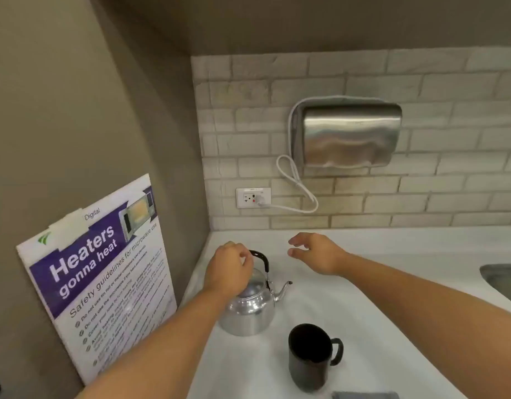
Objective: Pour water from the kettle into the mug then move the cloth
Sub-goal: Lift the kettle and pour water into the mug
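A shiny metal kettle with a black handle and a thin spout pointing right stands on the white counter near the left wall. My left hand is closed around the top of the kettle's handle. My right hand hovers above the counter to the right of the kettle, fingers apart and holding nothing. A black mug stands upright in front of the kettle, its handle to the right. A grey cloth shows only as a strip at the bottom edge, just right of the mug.
A steel sink lies at the right edge. A safety poster leans on the left wall. On the tiled back wall hang a metal hand dryer and a socket with its looping white cord.
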The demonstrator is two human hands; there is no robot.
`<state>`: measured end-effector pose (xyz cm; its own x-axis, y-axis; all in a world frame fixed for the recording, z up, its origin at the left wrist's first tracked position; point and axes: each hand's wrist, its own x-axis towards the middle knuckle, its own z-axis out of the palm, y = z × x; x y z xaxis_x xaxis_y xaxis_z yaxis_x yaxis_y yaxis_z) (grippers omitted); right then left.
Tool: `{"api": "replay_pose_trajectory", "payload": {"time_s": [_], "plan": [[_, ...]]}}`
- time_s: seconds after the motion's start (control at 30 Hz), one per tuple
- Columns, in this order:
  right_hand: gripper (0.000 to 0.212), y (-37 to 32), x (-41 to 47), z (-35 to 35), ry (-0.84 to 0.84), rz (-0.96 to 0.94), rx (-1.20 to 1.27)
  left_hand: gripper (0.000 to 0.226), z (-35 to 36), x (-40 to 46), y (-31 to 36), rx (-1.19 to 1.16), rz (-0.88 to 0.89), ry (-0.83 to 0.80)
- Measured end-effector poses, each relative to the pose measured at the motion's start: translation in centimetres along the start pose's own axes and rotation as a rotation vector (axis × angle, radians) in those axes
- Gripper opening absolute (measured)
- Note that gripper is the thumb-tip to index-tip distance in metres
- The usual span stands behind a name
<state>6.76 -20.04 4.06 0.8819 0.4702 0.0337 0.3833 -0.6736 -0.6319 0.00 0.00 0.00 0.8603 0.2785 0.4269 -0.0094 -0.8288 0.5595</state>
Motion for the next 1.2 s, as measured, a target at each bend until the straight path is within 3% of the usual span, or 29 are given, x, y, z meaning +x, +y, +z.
{"api": "replay_pose_trajectory", "payload": {"time_s": [0.17, 0.37, 0.57, 0.67, 0.8, 0.9, 1.03, 1.1, 1.2], "plan": [[0.045, -0.3, 4.1, 4.8, -0.021, -0.041, 0.121, 0.025, 3.8, -1.1, -4.3, 0.014, 0.013, -0.120], [0.037, -1.8, 8.1, 8.9, -0.007, -0.109, 0.153, 0.024, 5.7, -0.7, -6.5, -0.028, 0.119, -0.026], [0.058, -2.5, 10.0, 10.4, -0.034, 0.055, 0.279, 0.021, 6.5, -0.8, -6.9, -0.052, 0.130, 0.043], [0.046, -3.2, 10.0, 10.2, -0.046, 0.134, 0.311, 0.019, 6.3, -1.0, -6.6, -0.054, 0.123, 0.075], [0.039, -3.7, 9.2, 8.8, 0.015, 0.098, 0.327, 0.007, 4.4, -1.3, -5.2, -0.170, 0.127, 0.403], [0.040, -4.8, 8.1, 6.9, 0.051, 0.041, 0.375, 0.012, 2.6, 0.2, -3.6, -0.306, 0.009, 0.643], [0.034, -6.6, 6.4, 4.8, 0.058, -0.029, 0.413, 0.031, 0.6, 2.0, -1.5, -0.596, -0.294, 0.446], [0.033, -7.2, 5.5, 4.2, 0.056, -0.057, 0.428, 0.044, 0.2, 2.2, -0.9, -0.673, -0.318, 0.379], [0.031, -7.7, 3.7, 3.4, 0.032, -0.099, 0.482, 0.051, -0.6, 1.9, 0.1, -0.678, -0.322, 0.418]]}}
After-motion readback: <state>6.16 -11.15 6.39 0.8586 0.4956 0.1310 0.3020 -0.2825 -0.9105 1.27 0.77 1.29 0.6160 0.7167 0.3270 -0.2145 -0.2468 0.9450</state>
